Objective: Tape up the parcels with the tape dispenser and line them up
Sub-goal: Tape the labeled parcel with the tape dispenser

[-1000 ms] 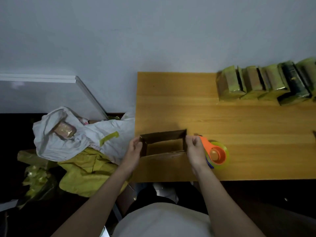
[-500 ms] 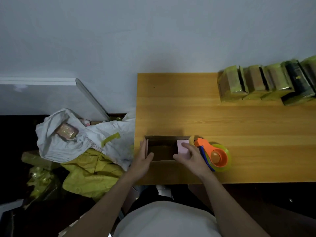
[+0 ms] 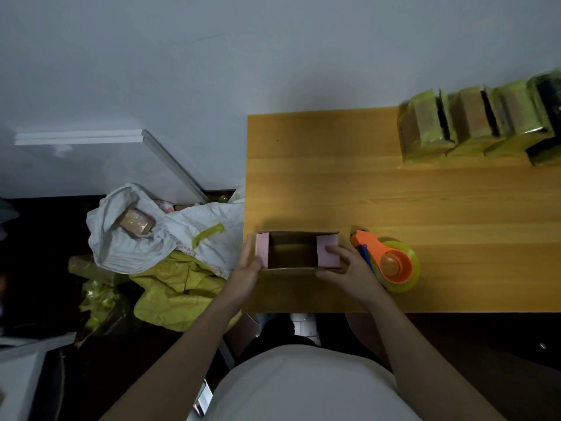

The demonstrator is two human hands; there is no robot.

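A small cardboard box (image 3: 291,253) stands open-topped at the near left corner of the wooden table (image 3: 394,202). Its two pink end flaps are folded inward. My left hand (image 3: 247,267) presses flat against the left flap and end. My right hand (image 3: 349,267) lies on the right flap with the fingers spread over it. An orange tape dispenser (image 3: 387,262) with a yellow-green roll lies on the table just right of my right hand, touched by neither hand. Several parcels wrapped in yellow-green tape (image 3: 473,126) stand in a row at the far right.
Left of the table, on the floor, a white sack (image 3: 145,235) holds another parcel (image 3: 136,221); yellow bags (image 3: 179,290) lie beside it. A white board (image 3: 91,156) leans against the wall. The table's left edge runs just beside the box.
The box has been set down with its opening up. Both pink end flaps have been folded inward, right one first, and my hands have moved from gripping the ends to pressing the flaps.
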